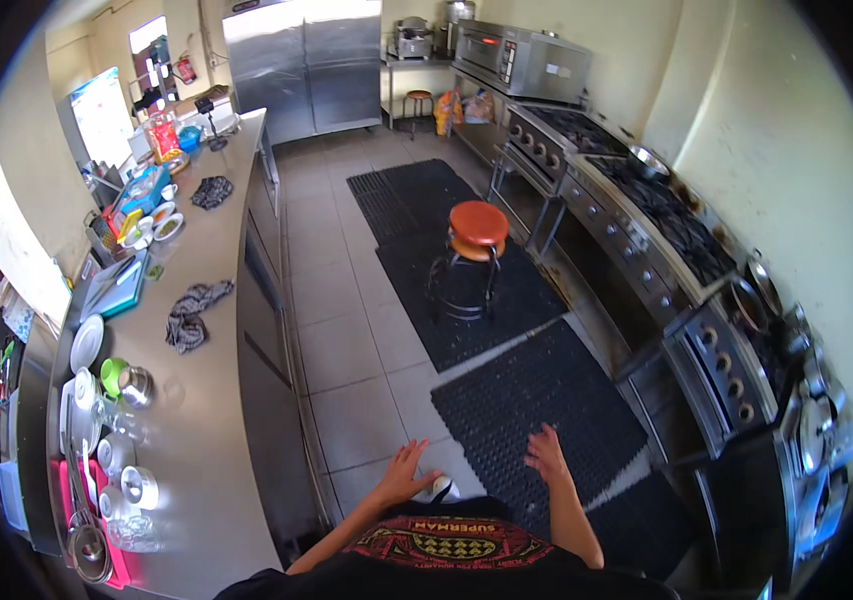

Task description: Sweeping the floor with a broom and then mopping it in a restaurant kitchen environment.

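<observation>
Both hands hang in front of my torso over the kitchen floor, holding nothing. My left hand (405, 474) is above the pale floor tiles, fingers spread, with the steel counter (208, 450) off to its left. My right hand (545, 456) is above a black rubber mat (539, 390), its fingers apart and slightly bent. Further ahead, a stool with an orange round seat (479, 223) stands on another black mat. On the counter lie two crumpled patterned cloths (197, 311) (211, 193), a green cup (112, 375) and a metal cup (136, 386).
White cups (139, 486), a pink tray (117, 559) and a teal cutting board (124, 289) with knives line the counter's far side. Gas ranges (614, 232) with pans run along the right wall. A steel refrigerator (306, 71) stands at the far end.
</observation>
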A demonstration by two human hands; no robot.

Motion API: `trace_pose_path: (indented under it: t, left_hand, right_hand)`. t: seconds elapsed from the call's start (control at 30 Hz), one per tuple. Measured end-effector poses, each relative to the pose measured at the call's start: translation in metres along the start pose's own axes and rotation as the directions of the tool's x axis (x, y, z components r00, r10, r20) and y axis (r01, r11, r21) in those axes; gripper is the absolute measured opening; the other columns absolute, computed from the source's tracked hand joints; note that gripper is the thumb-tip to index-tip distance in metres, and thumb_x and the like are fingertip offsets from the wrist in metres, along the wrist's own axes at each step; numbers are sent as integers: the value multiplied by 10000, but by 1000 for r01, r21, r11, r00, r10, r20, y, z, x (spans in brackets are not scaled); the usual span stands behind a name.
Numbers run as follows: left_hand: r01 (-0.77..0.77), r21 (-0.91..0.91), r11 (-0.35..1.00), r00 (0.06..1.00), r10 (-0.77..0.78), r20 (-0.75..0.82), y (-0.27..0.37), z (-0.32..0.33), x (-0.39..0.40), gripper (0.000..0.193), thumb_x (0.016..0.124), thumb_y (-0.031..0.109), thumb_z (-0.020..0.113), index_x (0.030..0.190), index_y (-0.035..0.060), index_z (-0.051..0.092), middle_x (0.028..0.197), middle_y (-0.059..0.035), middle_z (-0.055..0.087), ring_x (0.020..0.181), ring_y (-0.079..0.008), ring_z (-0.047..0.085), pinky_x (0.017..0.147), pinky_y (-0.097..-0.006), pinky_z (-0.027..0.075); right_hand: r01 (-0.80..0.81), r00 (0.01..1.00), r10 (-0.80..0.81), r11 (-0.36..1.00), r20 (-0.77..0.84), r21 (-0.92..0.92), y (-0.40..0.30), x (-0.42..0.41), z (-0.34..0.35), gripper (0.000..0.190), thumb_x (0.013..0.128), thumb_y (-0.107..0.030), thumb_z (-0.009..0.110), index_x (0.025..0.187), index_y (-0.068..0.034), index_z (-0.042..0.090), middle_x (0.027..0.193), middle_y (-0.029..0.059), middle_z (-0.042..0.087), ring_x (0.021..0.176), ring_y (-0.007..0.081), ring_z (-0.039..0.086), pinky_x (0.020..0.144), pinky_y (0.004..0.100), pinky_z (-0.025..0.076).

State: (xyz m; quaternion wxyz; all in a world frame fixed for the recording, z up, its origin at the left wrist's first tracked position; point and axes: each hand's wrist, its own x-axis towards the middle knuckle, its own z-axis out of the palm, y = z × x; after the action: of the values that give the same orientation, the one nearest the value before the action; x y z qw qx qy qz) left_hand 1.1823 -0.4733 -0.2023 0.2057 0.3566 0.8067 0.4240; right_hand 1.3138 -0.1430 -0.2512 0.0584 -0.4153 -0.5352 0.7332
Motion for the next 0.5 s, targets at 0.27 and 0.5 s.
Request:
trace_pose_path:
  t: [0.27,0.5]
  left_hand:
    - [219,153,964,948,-173,-267,-40,-77,165,718,751,547,581,1335,199,350,1433,-236,92,1306,-459,65,998,-587,145]
    - [410,143,901,886,-356,-296,-173,-203,303,727,732,554,597,1314,171,388,1429,-240,102,1297,-467,89,996,-566,165]
  right_hand:
    - [779,627,-508,408,590,-476,-210,223,268,606,751,-329,641,1275,-106,433,1315,173,366,1231,302,334,1020,363,273]
    - [758,651,-388,383,653,-528,-244,396,408,631,741,-359,654,1268,-88,440,1335,178,357,1244,315,333,1024,370,272]
